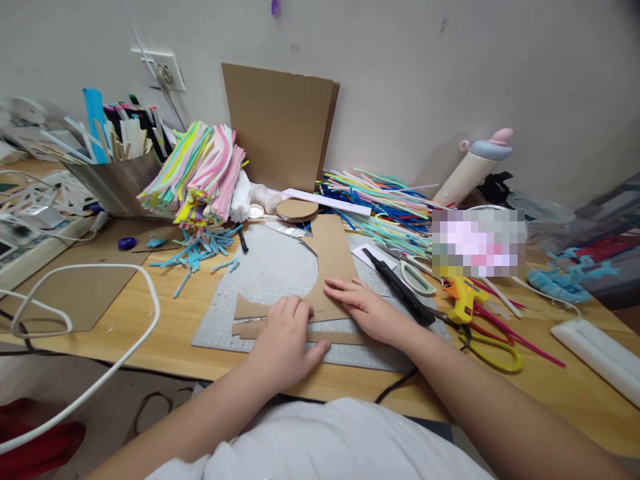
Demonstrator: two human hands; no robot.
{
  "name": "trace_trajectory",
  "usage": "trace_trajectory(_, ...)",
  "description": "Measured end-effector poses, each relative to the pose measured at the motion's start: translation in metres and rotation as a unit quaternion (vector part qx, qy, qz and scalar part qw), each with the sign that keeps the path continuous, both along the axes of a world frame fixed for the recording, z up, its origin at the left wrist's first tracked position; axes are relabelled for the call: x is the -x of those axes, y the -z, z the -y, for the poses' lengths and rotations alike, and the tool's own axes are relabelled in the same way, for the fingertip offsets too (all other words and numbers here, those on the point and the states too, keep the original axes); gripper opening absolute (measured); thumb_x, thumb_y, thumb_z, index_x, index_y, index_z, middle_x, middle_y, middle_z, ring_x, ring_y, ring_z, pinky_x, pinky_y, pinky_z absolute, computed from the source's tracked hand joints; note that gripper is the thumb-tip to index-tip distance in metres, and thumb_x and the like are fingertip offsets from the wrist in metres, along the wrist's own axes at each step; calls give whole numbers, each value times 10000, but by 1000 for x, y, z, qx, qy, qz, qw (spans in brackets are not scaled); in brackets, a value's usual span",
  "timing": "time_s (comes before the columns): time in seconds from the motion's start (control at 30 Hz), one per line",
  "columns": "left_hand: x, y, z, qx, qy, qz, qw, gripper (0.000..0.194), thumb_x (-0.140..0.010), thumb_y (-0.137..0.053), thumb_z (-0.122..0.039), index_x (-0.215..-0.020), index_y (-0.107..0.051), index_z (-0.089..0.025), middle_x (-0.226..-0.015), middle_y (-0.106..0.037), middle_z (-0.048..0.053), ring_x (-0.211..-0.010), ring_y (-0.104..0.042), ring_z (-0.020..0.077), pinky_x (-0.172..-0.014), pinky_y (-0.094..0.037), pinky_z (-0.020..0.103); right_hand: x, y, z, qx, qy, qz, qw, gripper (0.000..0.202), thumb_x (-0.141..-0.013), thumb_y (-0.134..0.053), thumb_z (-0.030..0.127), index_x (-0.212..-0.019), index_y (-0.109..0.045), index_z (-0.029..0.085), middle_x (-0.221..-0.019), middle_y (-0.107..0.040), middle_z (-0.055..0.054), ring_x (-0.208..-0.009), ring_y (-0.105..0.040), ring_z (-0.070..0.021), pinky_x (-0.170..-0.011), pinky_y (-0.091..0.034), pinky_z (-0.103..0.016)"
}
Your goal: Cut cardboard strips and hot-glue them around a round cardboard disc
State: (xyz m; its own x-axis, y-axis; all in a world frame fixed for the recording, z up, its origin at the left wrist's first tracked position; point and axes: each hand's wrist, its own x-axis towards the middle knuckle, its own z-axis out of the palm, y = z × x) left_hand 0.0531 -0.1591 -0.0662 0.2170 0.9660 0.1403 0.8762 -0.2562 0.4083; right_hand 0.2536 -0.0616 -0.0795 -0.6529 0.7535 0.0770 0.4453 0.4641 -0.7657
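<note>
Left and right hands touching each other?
Apart. The head view shows a strip of cardboard visible between the left hand and the right hand.

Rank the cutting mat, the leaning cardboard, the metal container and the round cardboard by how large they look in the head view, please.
From largest to smallest:
1. Cutting mat, though partly covered
2. Leaning cardboard
3. Metal container
4. Round cardboard
</note>
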Motion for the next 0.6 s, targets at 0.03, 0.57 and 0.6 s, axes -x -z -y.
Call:
trace_trajectory(0.03,1,0,0,-1,1,3,1000,309,-786,-690,-355,-983,-533,-176,-1025,-550,93,-974,-502,283,-872,-444,470,-2,2,-1,5,31,-19,999,425,-890,-489,167,-1264,-652,285,-1482,-499,-57,-1400,-399,-237,-1188,-197,-517)
trace_trajectory(0.57,9,-5,0,-108,-1,55,993,157,-888,-638,-260,-1021,-578,-204,-1110,-610,77,-1032,-548,256,-890,-429,419,0,-19,4,317,159,-308,883,819,-780,-709,361,-1480,-319,193,-895,-777,-74,-789,-739,-257,-735,-577,-399)
trace_trajectory(0.6,9,-8,-2,-123,5,55,991,186,-889,-642,-261,-1059,-586,-212,-1153,-613,77,-1065,-548,257,-912,-421,420,0,-22,5,320,162,-323,876,860,-775,-720,358,-1498,-279,207,-903,-776,-66,-788,-737,-249,-730,-572,-387)
